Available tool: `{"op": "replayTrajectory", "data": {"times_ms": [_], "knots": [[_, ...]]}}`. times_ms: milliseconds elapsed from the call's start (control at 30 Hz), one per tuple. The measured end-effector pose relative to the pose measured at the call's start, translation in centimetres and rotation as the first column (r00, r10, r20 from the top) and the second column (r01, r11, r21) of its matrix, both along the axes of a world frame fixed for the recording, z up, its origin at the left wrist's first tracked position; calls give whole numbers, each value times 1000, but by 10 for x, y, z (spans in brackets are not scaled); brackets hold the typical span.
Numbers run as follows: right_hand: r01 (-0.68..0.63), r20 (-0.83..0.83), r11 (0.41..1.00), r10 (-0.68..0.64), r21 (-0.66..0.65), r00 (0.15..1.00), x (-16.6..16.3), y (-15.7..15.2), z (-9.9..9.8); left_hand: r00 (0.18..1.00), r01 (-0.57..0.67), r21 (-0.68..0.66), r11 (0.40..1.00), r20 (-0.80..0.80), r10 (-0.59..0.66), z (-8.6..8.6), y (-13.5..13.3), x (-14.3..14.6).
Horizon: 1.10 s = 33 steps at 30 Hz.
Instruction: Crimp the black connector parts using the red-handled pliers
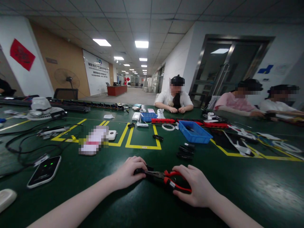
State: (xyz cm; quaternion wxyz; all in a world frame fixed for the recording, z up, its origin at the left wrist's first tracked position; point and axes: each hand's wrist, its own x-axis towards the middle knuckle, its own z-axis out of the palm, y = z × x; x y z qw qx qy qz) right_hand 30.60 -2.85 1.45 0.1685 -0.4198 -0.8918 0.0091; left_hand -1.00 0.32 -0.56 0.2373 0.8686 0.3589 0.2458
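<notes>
My left hand point(130, 172) is closed around a small black part point(139, 171), whose exact kind I cannot make out because the fingers cover much of it. Red-and-black needle-nose pliers point(166, 178) are gripped by my right hand point(198, 186), with the fingers around the spread handles. The plier jaws point left and reach the black part at my left fingertips; whether they clamp it I cannot tell. Just beyond the pliers, several black pieces point(185, 150) lie together on the green table point(114, 209). Another small black piece point(158, 137) rests by the yellow tape.
A blue bin point(194, 131) stands beyond my right hand, a smaller blue tray point(148, 117) farther off. To the left lie a phone point(44, 171), a blurred-out pinkish item point(94, 140) and black cables point(17, 148). Co-workers sit across the table, one person point(174, 98) facing me.
</notes>
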Motion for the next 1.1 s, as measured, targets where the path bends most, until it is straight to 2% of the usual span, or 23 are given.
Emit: {"op": "replayTrajectory", "data": {"times_ms": [133,433,767,967,1100], "knots": [[0,-4,1000,0,-23,1000,0,-1,0,999,36,-14,999,22,-36,3,-3,1],[-12,15,998,13,-56,1000,-2,-2,4,997,80,-13,997,23,-80,-1,0,1],[-32,27,999,32,-7,999,1,1,-1,997,68,-53,996,36,-66,5,-3,0],[-59,20,992,57,112,998,4,3,-7,998,62,-72,995,29,-60,10,-6,0],[-59,17,991,57,122,998,4,3,-7,998,54,-69,996,34,-52,9,-5,1]]}}
